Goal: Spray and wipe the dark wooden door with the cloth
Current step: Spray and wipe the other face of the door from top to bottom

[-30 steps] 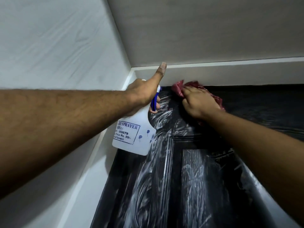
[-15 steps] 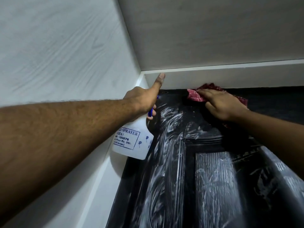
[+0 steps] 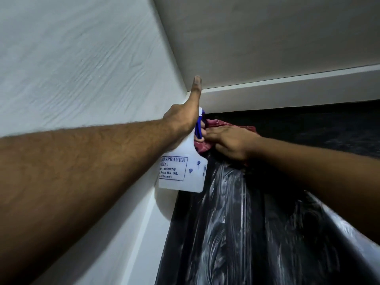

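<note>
The left hand (image 3: 181,120) grips the white spray bottle (image 3: 185,173) by its neck, thumb straight up; the bottle hangs upright (fill level unreadable), blue trigger (image 3: 198,128) facing the dark door (image 3: 246,233). The right hand (image 3: 232,140), fingers flat, presses the red cloth (image 3: 216,122) against the door's top-left corner.

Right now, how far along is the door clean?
Done: the door has been sprayed; white smears streak its panels. In hand: the right hand presses the red cloth flat on the door's top left corner, while the left hand grips the spray bottle beside it. Left: wiping the smeared panels below, likely most of the visible door.
</note>
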